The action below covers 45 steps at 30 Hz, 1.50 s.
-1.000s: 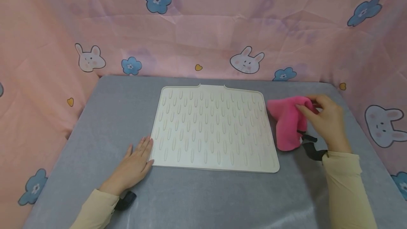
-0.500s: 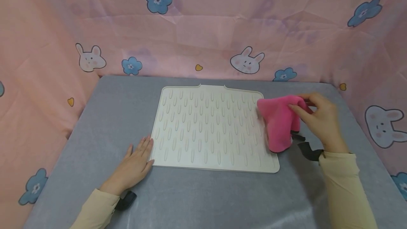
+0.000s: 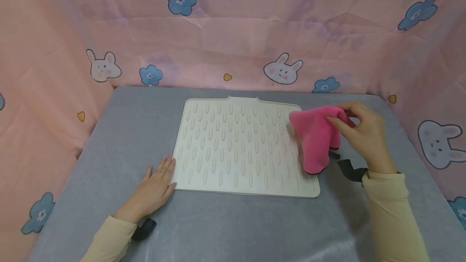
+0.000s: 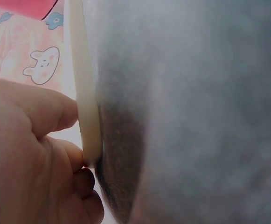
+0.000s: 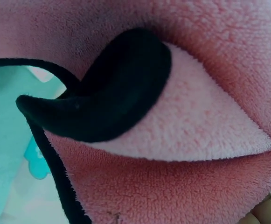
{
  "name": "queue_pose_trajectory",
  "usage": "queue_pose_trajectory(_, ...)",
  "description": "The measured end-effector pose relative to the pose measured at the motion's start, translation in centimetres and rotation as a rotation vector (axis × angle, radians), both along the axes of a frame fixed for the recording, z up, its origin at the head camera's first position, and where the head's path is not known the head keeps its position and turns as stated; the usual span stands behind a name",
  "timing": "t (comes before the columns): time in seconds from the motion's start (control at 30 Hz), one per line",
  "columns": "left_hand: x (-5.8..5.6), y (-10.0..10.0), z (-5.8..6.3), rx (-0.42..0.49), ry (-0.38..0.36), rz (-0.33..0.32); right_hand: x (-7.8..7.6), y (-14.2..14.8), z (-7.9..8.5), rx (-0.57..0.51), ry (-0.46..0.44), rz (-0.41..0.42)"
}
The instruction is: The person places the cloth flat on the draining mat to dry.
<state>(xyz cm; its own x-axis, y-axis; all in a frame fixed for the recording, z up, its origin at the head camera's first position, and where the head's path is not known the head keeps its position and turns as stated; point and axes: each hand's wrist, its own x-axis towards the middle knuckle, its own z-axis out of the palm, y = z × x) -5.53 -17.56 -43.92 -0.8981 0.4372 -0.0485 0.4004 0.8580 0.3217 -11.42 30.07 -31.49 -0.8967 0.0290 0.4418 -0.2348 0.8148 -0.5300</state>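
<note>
The bench bears a grey covering. A pink curtain printed with rabbits, flowers, clouds and hearts stands along its far side and both flanks. A cream ribbed board lies flat at mid-bench, a notched tab on its far edge.

The pink cloth hangs over the board's right side and obstructs the view of part of that edge. The right hand pinches its upper right corner between thumb and fingers. The left hand rests at the board's near left corner, fingers extended and close together, thumb at the edge. Each wrist carries a black fitting, the left piece and the right piece, below cream sleeves cut off by the lower frame.

The cloth's far face is concealed in the head view; whether its lower end touches the board cannot be determined. The right wrist view is filled by fleece with black trim and a curled black strip; only a few fingertips show, bottom right. In the left wrist view the cloth is cropped at top left, and a dark patch beside the board's edge is too blurred to identify.
</note>
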Motion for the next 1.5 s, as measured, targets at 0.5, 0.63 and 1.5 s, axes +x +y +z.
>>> queue_pose_trajectory(0.5, 0.0, -0.2, -0.1, 0.000, 0.001, 0.000, -0.1, -2.1, 1.3, -0.033, 0.065, 0.071)
queue_pose_trajectory(0.63, 0.0, -0.2, -0.2, 0.000, -0.004, 0.004, 0.0, -2.8, 1.8, -0.034, 0.088, 0.092)
queue_pose_trajectory(1.5, -0.1, -0.3, -0.4, 0.004, -0.004, 0.004, -1.0, -7.5, 2.9, -0.101, 0.197, 0.297)
